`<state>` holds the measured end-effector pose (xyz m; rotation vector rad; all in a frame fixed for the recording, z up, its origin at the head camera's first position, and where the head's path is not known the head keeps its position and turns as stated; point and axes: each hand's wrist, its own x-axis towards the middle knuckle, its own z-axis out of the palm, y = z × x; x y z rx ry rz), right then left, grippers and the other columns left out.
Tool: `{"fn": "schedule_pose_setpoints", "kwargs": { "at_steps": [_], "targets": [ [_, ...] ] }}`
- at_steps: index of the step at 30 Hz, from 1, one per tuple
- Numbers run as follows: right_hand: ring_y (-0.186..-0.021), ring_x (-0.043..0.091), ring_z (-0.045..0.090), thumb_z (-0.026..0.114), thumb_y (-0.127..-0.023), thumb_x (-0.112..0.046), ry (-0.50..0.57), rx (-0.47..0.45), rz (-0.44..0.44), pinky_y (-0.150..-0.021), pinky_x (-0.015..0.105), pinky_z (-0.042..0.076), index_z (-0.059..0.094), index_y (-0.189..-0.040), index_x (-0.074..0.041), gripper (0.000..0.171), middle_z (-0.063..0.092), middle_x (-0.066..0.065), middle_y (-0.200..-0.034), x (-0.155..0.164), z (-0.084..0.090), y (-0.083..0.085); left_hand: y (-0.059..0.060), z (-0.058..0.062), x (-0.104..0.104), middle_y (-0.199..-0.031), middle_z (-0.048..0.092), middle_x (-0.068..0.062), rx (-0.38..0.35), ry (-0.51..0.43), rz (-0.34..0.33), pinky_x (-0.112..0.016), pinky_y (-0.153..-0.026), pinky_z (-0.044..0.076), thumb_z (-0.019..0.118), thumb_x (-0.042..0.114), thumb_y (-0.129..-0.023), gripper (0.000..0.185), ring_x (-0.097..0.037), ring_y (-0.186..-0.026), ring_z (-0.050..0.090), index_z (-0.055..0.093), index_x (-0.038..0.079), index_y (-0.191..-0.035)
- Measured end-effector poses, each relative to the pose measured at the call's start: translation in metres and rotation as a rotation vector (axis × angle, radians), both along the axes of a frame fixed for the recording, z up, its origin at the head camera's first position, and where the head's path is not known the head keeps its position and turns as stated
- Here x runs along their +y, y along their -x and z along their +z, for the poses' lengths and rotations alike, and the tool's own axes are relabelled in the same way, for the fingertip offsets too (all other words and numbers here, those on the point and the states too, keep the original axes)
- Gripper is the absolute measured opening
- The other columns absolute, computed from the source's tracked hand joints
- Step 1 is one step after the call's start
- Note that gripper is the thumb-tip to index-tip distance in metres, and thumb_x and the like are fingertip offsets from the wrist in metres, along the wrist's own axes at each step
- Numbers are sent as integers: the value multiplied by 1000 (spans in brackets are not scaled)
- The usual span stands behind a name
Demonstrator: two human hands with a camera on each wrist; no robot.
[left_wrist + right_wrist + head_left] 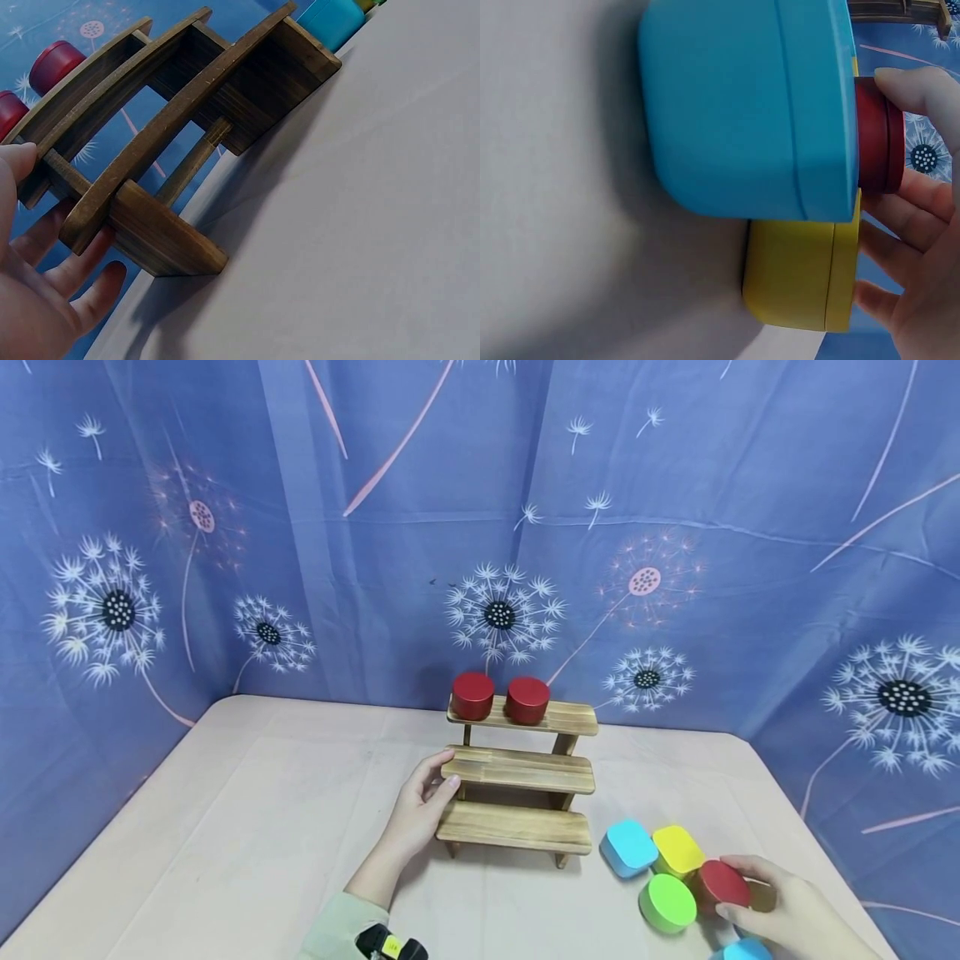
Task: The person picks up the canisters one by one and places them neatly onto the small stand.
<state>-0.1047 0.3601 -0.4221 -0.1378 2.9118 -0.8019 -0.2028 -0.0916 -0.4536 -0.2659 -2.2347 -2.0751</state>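
A three-tier wooden stand [517, 770] sits mid-table, with two round red tins [527, 700] on its top step. My left hand [415, 810] holds the stand by its left end, at the middle step; in the left wrist view the thumb lies near that step and the other fingers [103, 289] reach behind the lowest one. At the right, my right hand [787, 902] grips another round red tin [722, 885] between thumb and fingers. In the right wrist view a blue tin [735, 112] partly hides this red tin [874, 139].
Left of the gripped red tin are a light blue squarish tin [628, 848], a yellow one [677, 850] and a round green one [667, 903]. Another blue tin [744, 951] is at the lower frame edge. A yellowish tin shows partly behind the right hand. Blue dandelion-print cloth [375, 568] surrounds the table.
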Motion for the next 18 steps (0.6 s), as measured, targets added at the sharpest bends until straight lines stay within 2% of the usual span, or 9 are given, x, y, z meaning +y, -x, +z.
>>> {"fn": "schedule_pose_setpoints", "kwargs": {
  "at_steps": [4, 11, 18],
  "targets": [
    [-90, -15, 47, 76, -78, -32, 15, 3, -42, -70, 16, 48, 56, -122, 1, 58, 64, 12, -113, 0, 3, -1, 0, 1, 0, -143, 47, -9, 0, -4, 1, -22, -90, 45, 58, 21, -94, 41, -20, -105, 55, 50, 19, -135],
    [-94, -19, 43, 70, -84, -35, 57, -73, -60, -71, 17, 49, 49, -131, 0, 62, 58, 16, -125, 2, 13, -1, 0, 1, 1, -142, 48, -8, 3, -7, 3, -21, -90, 46, 58, 19, -94, 41, -18, -105, 56, 50, 19, -135],
    [-94, -20, 42, 71, -84, -33, 61, -38, -71, -71, 17, 49, 49, -131, 1, 62, 59, 18, -125, -3, 18, -2, 0, -1, 1, -139, 51, -11, 19, -11, -2, -20, -87, 46, 58, 18, -94, 41, -16, -101, 56, 50, 16, -134]
  ]
}}
